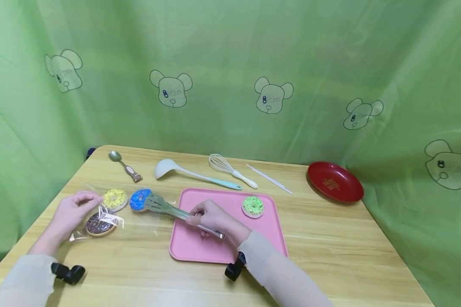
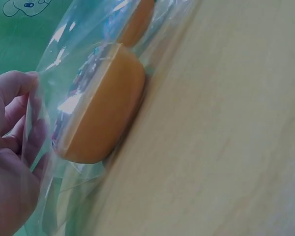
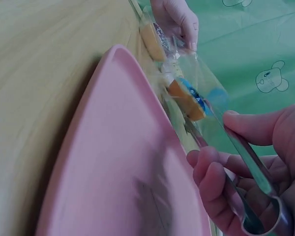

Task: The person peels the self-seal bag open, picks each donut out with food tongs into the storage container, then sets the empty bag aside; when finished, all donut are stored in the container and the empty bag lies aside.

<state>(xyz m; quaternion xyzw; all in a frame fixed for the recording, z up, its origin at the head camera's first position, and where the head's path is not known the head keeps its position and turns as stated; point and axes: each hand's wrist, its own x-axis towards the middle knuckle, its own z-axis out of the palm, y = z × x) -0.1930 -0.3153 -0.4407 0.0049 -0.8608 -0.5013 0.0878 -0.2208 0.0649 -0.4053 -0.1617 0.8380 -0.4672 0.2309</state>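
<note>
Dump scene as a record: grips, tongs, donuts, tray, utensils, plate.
left grip: pinches clear bag
right grip: holds metal tongs
tong tip: overlaps blue-iced donut; clamping unclear
in bag: brown-iced donut, yellow-iced donut
pink tray: holds green-iced donut
utensils behind: teaspoon, ladle, whisk, slim white sticks
table's far right: red plate
</note>
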